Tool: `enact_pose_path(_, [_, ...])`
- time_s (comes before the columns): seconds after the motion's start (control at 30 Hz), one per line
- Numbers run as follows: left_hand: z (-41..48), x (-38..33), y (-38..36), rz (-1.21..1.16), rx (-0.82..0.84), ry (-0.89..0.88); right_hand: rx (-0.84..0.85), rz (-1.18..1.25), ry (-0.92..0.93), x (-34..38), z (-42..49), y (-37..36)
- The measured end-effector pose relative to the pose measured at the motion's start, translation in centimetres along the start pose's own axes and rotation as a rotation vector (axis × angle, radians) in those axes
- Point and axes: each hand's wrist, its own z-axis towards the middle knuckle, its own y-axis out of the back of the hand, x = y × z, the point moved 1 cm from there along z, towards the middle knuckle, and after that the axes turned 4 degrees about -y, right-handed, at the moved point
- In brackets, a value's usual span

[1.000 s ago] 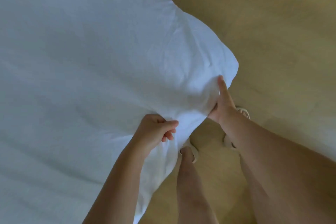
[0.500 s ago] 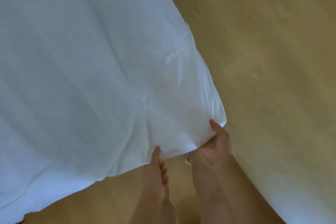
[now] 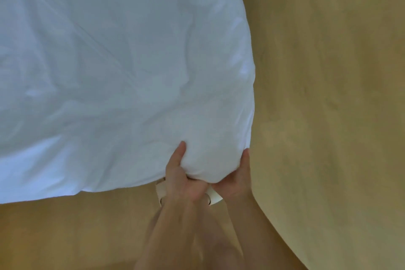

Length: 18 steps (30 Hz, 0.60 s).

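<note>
A large white duvet (image 3: 114, 68) fills the upper left of the head view, its near right corner hanging over the floor. My left hand (image 3: 182, 180) grips the corner's lower edge, thumb on top of the cloth and fingers curled under it. My right hand (image 3: 237, 176) holds the same corner from the right, thumb up along the edge, fingers hidden beneath the fabric. Both forearms come up from the bottom of the frame, close together.
A tan wooden floor (image 3: 328, 116) lies to the right and below the duvet. White slippers (image 3: 213, 198) on my feet show just under my hands, mostly hidden by them.
The duvet corner has been drawn toward me and lower in the frame. My hands have come close together, and my left hand has taken a fresh grip on the corner's edge.
</note>
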Motion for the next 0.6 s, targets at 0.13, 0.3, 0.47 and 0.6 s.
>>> enact_pose_path(0.13, [-2.4, -1.1, 0.2, -0.071, 0.124, -0.004, -0.012, -0.1, 0.147, 1.5, -0.2, -1.8])
enact_pose_path(0.3, [-3.5, -2.0, 2.6, -0.099, 0.16, -0.02, -0.021, -0.048, 0.17, 5.5, -2.9, -3.3])
enact_pose_path(0.47, [-3.9, -3.4, 2.8, 0.005, 0.138, -0.042, 0.04, -0.048, 0.22, 3.8, -6.2, -3.8])
enact_pose_path(0.6, [-4.2, -3.2, 2.5, 0.01, 0.118, -0.043, -0.077, -0.09, 0.183, 3.8, -7.7, -4.4])
